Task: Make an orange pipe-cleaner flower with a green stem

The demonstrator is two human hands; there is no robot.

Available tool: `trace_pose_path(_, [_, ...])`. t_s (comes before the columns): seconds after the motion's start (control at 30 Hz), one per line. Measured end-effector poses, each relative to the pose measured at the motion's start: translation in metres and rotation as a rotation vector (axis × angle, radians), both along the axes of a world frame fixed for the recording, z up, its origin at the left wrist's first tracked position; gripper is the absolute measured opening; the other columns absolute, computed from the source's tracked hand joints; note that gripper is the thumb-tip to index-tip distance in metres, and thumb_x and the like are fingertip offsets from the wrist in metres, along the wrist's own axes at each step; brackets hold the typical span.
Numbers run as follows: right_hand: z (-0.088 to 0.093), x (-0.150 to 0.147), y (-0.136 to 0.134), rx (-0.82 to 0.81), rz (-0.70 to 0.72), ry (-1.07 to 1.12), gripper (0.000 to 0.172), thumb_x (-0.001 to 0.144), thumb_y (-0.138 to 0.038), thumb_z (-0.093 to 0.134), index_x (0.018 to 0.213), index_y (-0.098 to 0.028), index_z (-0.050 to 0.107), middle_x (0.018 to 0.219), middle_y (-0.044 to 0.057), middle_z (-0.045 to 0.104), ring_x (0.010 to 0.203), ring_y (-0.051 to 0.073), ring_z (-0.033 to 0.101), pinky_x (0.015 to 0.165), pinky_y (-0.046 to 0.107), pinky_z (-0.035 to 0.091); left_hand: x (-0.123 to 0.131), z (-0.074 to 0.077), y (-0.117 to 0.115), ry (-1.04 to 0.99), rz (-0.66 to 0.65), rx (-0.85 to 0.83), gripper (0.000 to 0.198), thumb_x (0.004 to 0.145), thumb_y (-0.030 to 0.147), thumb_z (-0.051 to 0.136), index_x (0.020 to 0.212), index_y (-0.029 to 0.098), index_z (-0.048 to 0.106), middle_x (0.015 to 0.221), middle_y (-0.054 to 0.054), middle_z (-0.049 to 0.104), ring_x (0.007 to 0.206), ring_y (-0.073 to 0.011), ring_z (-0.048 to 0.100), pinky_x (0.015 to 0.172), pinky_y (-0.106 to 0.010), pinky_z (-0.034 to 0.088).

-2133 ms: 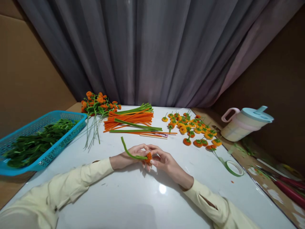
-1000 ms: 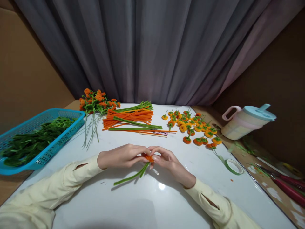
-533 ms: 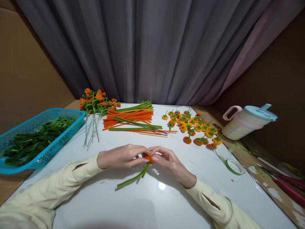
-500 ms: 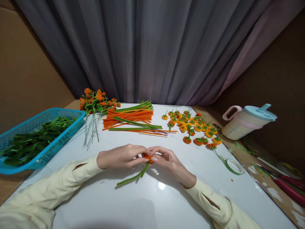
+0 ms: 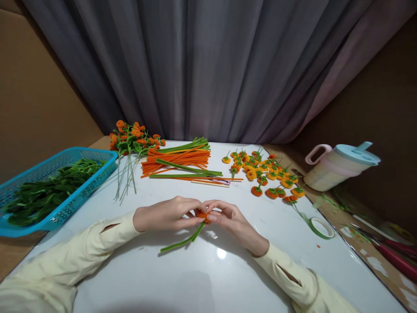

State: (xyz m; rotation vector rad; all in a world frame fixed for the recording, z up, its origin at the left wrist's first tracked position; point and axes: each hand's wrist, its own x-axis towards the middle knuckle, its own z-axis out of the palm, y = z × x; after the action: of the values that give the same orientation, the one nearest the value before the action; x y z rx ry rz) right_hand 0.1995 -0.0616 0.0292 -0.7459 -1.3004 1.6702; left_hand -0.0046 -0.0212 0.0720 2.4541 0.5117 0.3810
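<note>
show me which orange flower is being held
The orange flower between the left hand and right hand, green strips extending from it; the others lie in the back-left bunch or right-side scatter.

Orange flower head (image 5: 204, 214), green stems (image 5: 177, 245), white table (image 5: 146, 282), blue lattice-patterned basket (image 5: 82, 194), grey curtain (image 5: 211, 69), pale yellow sleeves (image 5: 109, 237).

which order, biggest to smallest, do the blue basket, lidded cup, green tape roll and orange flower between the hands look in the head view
1. blue basket
2. lidded cup
3. green tape roll
4. orange flower, partly hidden, ranked by what shows
</note>
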Motion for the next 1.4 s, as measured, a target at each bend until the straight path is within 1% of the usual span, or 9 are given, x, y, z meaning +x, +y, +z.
trace_pose_path(0.47, [-0.002, -0.001, 0.001, 0.011, -0.007, 0.013, 0.011, 0.075, -0.024, 0.069, 0.083, -0.019, 0.063, 0.104, 0.002, 0.056, 0.088, 0.014, 0.058, 0.081, 0.030, 0.048, 0.003, -0.005, 0.000, -0.025, 0.036, 0.025, 0.020, 0.085, 0.022, 0.049, 0.101, 0.015, 0.058, 0.084, -0.004, 0.066, 0.067, -0.0104, 0.057, 0.062, -0.019, 0.042])
trace_pose_path(0.63, [0.000, 0.000, 0.002, 0.031, -0.013, 0.005, 0.010, 0.077, -0.024, 0.068, 0.083, -0.019, 0.063, 0.105, 0.003, 0.056, 0.089, 0.015, 0.058, 0.080, 0.030, 0.048, 0.003, -0.005, 0.001, -0.049, 0.043, -0.015, 0.020, 0.085, 0.024, 0.049, 0.101, 0.015, 0.057, 0.088, -0.005, 0.065, 0.073, -0.0115, 0.059, 0.067, -0.021, 0.045])
trace_pose_path(0.8, [0.003, 0.003, 0.002, 0.142, -0.090, -0.046, 0.010, 0.080, -0.025, 0.064, 0.089, -0.020, 0.063, 0.113, 0.006, 0.053, 0.103, 0.018, 0.054, 0.085, 0.030, 0.046, 0.005, 0.000, -0.001, -0.138, 0.066, -0.005, 0.017, 0.085, 0.020, 0.049, 0.099, 0.015, 0.056, 0.091, -0.005, 0.064, 0.077, -0.0113, 0.059, 0.074, -0.023, 0.049])
trace_pose_path(0.9, [0.002, 0.003, 0.001, 0.158, -0.103, -0.068, 0.011, 0.082, -0.026, 0.062, 0.092, -0.021, 0.061, 0.116, 0.006, 0.050, 0.099, 0.017, 0.055, 0.074, 0.026, 0.049, 0.006, 0.002, -0.002, -0.168, 0.067, -0.023, 0.019, 0.085, 0.019, 0.048, 0.103, 0.015, 0.054, 0.095, -0.006, 0.062, 0.084, -0.0119, 0.060, 0.078, -0.025, 0.051])
trace_pose_path(0.97, [0.000, 0.002, 0.000, 0.179, -0.103, -0.071, 0.012, 0.081, -0.025, 0.062, 0.092, -0.022, 0.060, 0.117, 0.006, 0.048, 0.098, 0.017, 0.057, 0.071, 0.026, 0.050, 0.006, 0.000, -0.003, -0.183, 0.080, -0.041, 0.023, 0.086, 0.021, 0.048, 0.108, 0.015, 0.051, 0.102, -0.007, 0.061, 0.089, -0.0130, 0.060, 0.080, -0.027, 0.052])
trace_pose_path(1.03, [-0.001, 0.001, -0.002, 0.248, -0.135, -0.096, 0.012, 0.081, -0.024, 0.063, 0.092, -0.023, 0.060, 0.117, 0.006, 0.047, 0.100, 0.018, 0.057, 0.076, 0.028, 0.050, 0.005, -0.003, -0.003, -0.204, 0.099, -0.047, 0.027, 0.086, 0.020, 0.049, 0.112, 0.016, 0.047, 0.108, -0.009, 0.059, 0.095, -0.0144, 0.060, 0.083, -0.029, 0.053])
trace_pose_path(1.17, [0.000, -0.001, -0.005, 0.485, -0.261, -0.249, 0.010, 0.083, -0.019, 0.059, 0.093, -0.022, 0.059, 0.117, 0.008, 0.048, 0.106, 0.019, 0.054, 0.084, 0.031, 0.049, 0.005, -0.006, -0.003, -0.242, 0.104, -0.054, 0.033, 0.085, 0.017, 0.050, 0.117, 0.016, 0.043, 0.112, -0.010, 0.057, 0.101, -0.0156, 0.059, 0.089, -0.033, 0.051])
trace_pose_path(1.27, [0.002, -0.002, -0.008, 0.615, -0.331, -0.339, 0.008, 0.084, -0.017, 0.056, 0.092, -0.021, 0.057, 0.116, 0.010, 0.049, 0.104, 0.019, 0.054, 0.083, 0.031, 0.050, 0.006, -0.003, -0.003, -0.258, 0.089, -0.082, 0.033, 0.085, 0.015, 0.050, 0.117, 0.016, 0.044, 0.109, -0.009, 0.058, 0.102, -0.0154, 0.060, 0.091, -0.034, 0.050])
trace_pose_path(1.4, [0.001, -0.003, -0.010, 0.670, -0.364, -0.373, 0.012, 0.084, -0.016, 0.055, 0.095, -0.021, 0.054, 0.115, 0.011, 0.051, 0.099, 0.019, 0.056, 0.078, 0.032, 0.052, 0.006, 0.004, -0.002, -0.255, 0.040, -0.110, 0.034, 0.084, 0.018, 0.054, 0.117, 0.016, 0.046, 0.110, -0.010, 0.059, 0.102, -0.0162, 0.059, 0.092, -0.034, 0.049])
